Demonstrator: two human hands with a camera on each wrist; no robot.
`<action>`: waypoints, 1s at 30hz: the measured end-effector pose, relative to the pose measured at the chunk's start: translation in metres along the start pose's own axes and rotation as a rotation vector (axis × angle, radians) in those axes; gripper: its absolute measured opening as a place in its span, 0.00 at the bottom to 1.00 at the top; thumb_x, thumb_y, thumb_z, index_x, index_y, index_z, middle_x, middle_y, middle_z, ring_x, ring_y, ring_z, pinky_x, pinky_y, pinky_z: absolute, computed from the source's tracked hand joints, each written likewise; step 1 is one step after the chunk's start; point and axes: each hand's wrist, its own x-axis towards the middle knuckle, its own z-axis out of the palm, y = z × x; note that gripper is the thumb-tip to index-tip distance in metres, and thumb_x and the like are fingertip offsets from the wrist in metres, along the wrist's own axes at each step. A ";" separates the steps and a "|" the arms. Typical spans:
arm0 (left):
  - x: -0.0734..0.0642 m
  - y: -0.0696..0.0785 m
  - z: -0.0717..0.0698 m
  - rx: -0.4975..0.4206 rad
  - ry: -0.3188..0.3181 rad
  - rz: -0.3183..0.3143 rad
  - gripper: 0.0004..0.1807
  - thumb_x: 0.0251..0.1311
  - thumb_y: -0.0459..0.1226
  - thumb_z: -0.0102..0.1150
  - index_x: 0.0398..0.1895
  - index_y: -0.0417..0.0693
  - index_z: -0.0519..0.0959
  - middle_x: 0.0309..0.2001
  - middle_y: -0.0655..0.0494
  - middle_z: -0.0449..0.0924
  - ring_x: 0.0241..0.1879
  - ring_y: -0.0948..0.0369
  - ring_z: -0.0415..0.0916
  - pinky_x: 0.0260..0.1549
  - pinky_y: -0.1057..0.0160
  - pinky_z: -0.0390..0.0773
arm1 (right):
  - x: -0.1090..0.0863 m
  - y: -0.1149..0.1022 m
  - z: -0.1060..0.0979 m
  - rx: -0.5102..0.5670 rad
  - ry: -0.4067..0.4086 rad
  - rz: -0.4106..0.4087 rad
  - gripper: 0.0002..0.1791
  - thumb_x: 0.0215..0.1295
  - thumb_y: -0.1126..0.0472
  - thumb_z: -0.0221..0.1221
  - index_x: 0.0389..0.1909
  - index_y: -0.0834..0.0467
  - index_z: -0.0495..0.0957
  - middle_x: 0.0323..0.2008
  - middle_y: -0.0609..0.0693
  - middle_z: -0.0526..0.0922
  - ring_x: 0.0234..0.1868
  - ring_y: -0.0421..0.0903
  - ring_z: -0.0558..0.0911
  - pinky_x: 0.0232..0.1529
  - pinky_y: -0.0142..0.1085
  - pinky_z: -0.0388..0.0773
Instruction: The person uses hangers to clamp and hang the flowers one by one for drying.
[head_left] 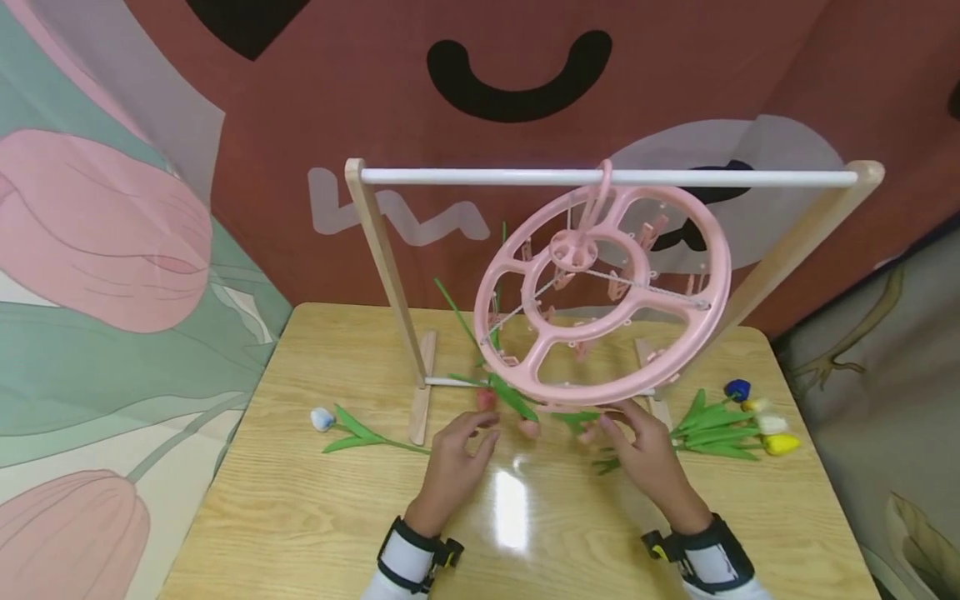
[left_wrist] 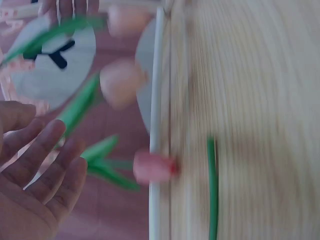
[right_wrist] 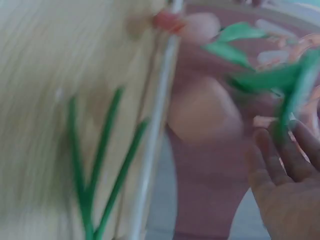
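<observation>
A round pink clip hanger (head_left: 712, 308) hangs tilted by its hook. Beneath its near side, artificial tulips hang head down: a pink-red tulip (head_left: 487, 400), a peach tulip (head_left: 529, 428) and another peach tulip (head_left: 587, 434) by the right hand. My left hand (head_left: 453, 467) is just below the pink-red tulip, its fingers loosely bent with nothing held. My right hand (head_left: 651, 454) is raised at the hanger's lower rim. In the right wrist view its fingers (right_wrist: 292, 155) look extended, with a green leaf (right_wrist: 272, 79) passing in front of the fingertips; its thumb is hidden there.
A wooden rack with a white top rod (head_left: 487, 177) and side posts stands on the wooden table (head_left: 300, 517). At left lies a pale blue tulip (head_left: 322, 419). A bunch of tulips with green leaves (head_left: 712, 429) lies at right. A printed cloth (head_left: 360, 92) hangs behind.
</observation>
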 end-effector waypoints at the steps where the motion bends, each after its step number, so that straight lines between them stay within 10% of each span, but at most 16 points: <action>1: -0.001 -0.003 -0.005 0.073 -0.019 0.004 0.14 0.58 0.32 0.65 0.48 0.45 0.82 0.44 0.51 0.86 0.45 0.58 0.81 0.39 0.54 0.87 | -0.002 0.005 -0.002 -0.023 0.018 -0.004 0.22 0.66 0.70 0.57 0.60 0.56 0.74 0.48 0.54 0.83 0.48 0.48 0.81 0.51 0.52 0.81; 13: -0.015 -0.048 -0.053 0.591 -0.334 0.012 0.15 0.53 0.29 0.64 0.46 0.44 0.83 0.48 0.47 0.82 0.50 0.50 0.75 0.46 0.48 0.81 | -0.014 0.031 -0.019 -0.115 0.063 0.051 0.21 0.70 0.67 0.54 0.62 0.62 0.71 0.60 0.64 0.76 0.61 0.62 0.73 0.58 0.63 0.72; 22: -0.031 -0.081 -0.053 0.712 -0.322 0.122 0.06 0.51 0.26 0.64 0.29 0.45 0.82 0.42 0.43 0.76 0.40 0.47 0.72 0.29 0.51 0.78 | -0.023 0.045 -0.029 -0.330 0.061 -0.010 0.30 0.64 0.67 0.60 0.68 0.60 0.66 0.65 0.65 0.70 0.64 0.64 0.67 0.58 0.65 0.69; 30: -0.033 -0.073 -0.051 0.799 -0.362 0.195 0.10 0.50 0.24 0.64 0.32 0.46 0.80 0.35 0.51 0.75 0.38 0.51 0.72 0.33 0.52 0.79 | -0.033 0.051 -0.030 -0.450 0.054 -0.046 0.30 0.61 0.65 0.62 0.64 0.68 0.68 0.64 0.67 0.70 0.62 0.64 0.69 0.57 0.63 0.71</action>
